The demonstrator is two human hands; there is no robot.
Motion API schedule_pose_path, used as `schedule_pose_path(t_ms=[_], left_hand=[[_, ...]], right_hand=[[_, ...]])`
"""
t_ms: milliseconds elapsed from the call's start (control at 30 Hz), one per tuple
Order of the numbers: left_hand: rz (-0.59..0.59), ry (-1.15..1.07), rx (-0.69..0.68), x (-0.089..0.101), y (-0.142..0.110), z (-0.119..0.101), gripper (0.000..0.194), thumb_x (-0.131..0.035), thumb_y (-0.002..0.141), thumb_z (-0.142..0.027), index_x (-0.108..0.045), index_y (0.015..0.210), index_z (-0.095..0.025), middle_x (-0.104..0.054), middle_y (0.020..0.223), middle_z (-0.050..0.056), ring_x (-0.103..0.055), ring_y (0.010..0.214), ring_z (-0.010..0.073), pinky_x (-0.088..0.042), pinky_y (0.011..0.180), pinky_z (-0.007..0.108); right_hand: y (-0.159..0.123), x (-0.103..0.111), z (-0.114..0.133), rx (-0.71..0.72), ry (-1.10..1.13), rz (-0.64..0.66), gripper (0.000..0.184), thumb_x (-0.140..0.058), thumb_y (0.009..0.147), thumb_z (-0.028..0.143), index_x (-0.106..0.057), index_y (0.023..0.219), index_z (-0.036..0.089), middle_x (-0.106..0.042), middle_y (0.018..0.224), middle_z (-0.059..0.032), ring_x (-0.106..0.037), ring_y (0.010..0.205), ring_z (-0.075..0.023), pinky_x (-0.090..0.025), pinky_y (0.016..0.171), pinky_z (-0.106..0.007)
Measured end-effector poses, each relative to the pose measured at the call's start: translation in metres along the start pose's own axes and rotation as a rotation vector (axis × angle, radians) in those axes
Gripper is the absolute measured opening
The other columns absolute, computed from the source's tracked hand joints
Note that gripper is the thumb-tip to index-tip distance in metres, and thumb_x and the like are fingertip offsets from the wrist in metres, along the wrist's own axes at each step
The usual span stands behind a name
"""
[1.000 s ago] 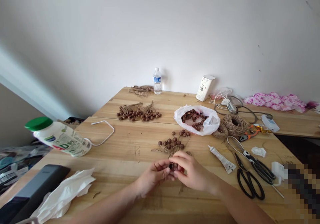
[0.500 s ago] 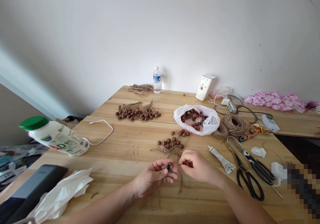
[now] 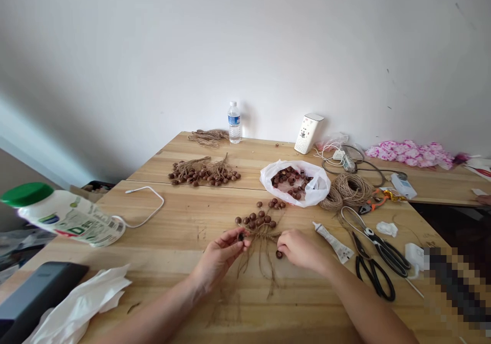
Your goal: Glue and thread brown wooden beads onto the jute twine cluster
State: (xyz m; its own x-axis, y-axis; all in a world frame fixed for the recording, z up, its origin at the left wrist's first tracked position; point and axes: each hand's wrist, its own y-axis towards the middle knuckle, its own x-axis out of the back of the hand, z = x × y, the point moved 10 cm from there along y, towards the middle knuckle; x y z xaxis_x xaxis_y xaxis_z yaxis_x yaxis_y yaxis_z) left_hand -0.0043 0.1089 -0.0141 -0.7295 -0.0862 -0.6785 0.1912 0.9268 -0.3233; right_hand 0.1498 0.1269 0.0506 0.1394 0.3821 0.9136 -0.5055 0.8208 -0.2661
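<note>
My left hand (image 3: 217,256) pinches a small brown nut (image 3: 241,236) between thumb and fingers, right beside a cluster of nuts tied to jute strings (image 3: 259,221) on the wooden table (image 3: 184,221). My right hand (image 3: 301,249) is curled, its fingertips holding another brown nut (image 3: 279,254) just above the tabletop. The strings' loose ends (image 3: 264,265) trail toward me between the two hands.
A white plastic bag of nuts (image 3: 294,181), a twine coil (image 3: 347,190), a glue tube (image 3: 333,235) and black scissors (image 3: 374,262) lie to the right. A second nut bundle (image 3: 203,171), a water bottle (image 3: 233,122), a green-capped bottle (image 3: 65,216) and crumpled white plastic (image 3: 82,303) are also about.
My hands have come apart. The left moved up toward the nut cluster with its nut, and the right now holds a separate nut low over the table. The view shifted slightly right.
</note>
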Motion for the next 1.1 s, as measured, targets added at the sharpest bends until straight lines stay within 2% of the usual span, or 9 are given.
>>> schedule_pose_path(t_ms=[100,267,400,533,667,733,833,933,1100], left_hand=[[-0.016,-0.008,0.016,0.002,0.0,0.002,0.035,-0.081,0.058,-0.01,-0.072,0.092,-0.012,-0.073,0.088,0.006,-0.068,0.076,0.0141,-0.053,0.076,0.022],[-0.001,-0.045,0.02,0.002,0.001,0.001,0.027,-0.074,0.068,-0.01,-0.07,0.095,-0.008,-0.074,0.089,0.013,-0.07,0.084,0.0203,-0.055,0.08,0.026],[-0.064,-0.077,-0.045,0.013,0.008,-0.015,0.019,-0.066,0.073,-0.001,-0.07,0.091,-0.006,-0.074,0.084,0.014,-0.07,0.083,0.0199,-0.056,0.08,0.026],[-0.152,-0.146,-0.183,0.032,0.018,-0.043,0.017,-0.058,0.076,0.002,-0.07,0.085,-0.007,-0.073,0.078,0.011,-0.071,0.077,0.018,-0.059,0.073,0.025],[-0.184,-0.179,-0.266,0.04,0.021,-0.061,0.021,-0.055,0.076,0.004,-0.069,0.085,-0.009,-0.072,0.077,0.009,-0.07,0.074,0.0165,-0.059,0.07,0.024],[-0.161,-0.179,-0.268,0.036,0.019,-0.064,0.021,-0.057,0.075,0.003,-0.07,0.086,-0.01,-0.073,0.078,0.009,-0.07,0.075,0.017,-0.059,0.072,0.024],[-0.041,-0.168,-0.182,0.016,0.013,-0.053,0.019,-0.064,0.073,-0.002,-0.071,0.089,-0.009,-0.074,0.085,0.011,-0.07,0.082,0.0194,-0.057,0.078,0.027],[0.08,-0.13,-0.04,-0.004,0.003,-0.03,0.026,-0.071,0.069,-0.006,-0.071,0.094,-0.01,-0.074,0.089,0.012,-0.07,0.083,0.0196,-0.056,0.079,0.026],[0.179,-0.083,0.102,-0.021,-0.013,-0.004,0.029,-0.078,0.065,-0.011,-0.073,0.094,-0.013,-0.075,0.077,0.01,-0.07,0.073,0.016,-0.055,0.072,0.023]], right_hand=[[-0.005,0.015,-0.011,-0.041,-0.054,-0.015,0.02,-0.05,0.084,0.015,-0.068,0.077,0.019,-0.069,0.084,-0.0042,-0.062,0.076,-0.0167,-0.035,0.063,-0.023],[-0.022,0.054,-0.067,-0.295,-0.305,-0.113,0.014,-0.052,0.087,0.022,-0.064,0.089,0.017,-0.067,0.095,-0.0098,-0.063,0.088,-0.0221,-0.039,0.07,-0.026],[-0.037,0.043,-0.099,-0.407,-0.358,-0.084,0.02,-0.064,0.075,0.014,-0.061,0.095,0.01,-0.066,0.092,-0.0166,-0.065,0.083,-0.0295,-0.043,0.066,-0.031],[-0.046,0.023,-0.113,-0.469,-0.38,-0.11,0.033,-0.051,0.076,-0.002,-0.057,0.107,0.007,-0.063,0.097,-0.0208,-0.066,0.08,-0.0289,-0.045,0.065,-0.032],[-0.046,0.03,-0.111,-0.413,-0.321,-0.154,0.03,-0.045,0.078,-0.001,-0.061,0.1,0.012,-0.064,0.098,-0.0151,-0.064,0.086,-0.0246,-0.046,0.071,-0.031],[-0.044,0.044,-0.103,-0.327,-0.126,-0.222,0.026,-0.044,0.08,0.005,-0.063,0.095,0.016,-0.065,0.1,-0.01,-0.063,0.091,-0.0214,-0.046,0.077,-0.03],[-0.039,0.064,-0.078,-0.126,0.547,-0.304,0.028,-0.041,0.083,0.015,-0.063,0.101,0.017,-0.066,0.101,-0.0085,-0.063,0.091,-0.021,-0.047,0.078,-0.032],[-0.028,0.07,-0.029,0.178,1.176,-0.181,0.037,-0.054,0.079,0.022,-0.056,0.115,0.019,-0.067,0.1,-0.0091,-0.064,0.089,-0.023,-0.049,0.077,-0.036],[-0.015,0.073,0.029,0.523,1.52,-0.113,0.054,-0.074,0.07,0.032,-0.052,0.12,0.028,-0.063,0.101,-0.0071,-0.062,0.083,-0.0215,-0.049,0.072,-0.038]])
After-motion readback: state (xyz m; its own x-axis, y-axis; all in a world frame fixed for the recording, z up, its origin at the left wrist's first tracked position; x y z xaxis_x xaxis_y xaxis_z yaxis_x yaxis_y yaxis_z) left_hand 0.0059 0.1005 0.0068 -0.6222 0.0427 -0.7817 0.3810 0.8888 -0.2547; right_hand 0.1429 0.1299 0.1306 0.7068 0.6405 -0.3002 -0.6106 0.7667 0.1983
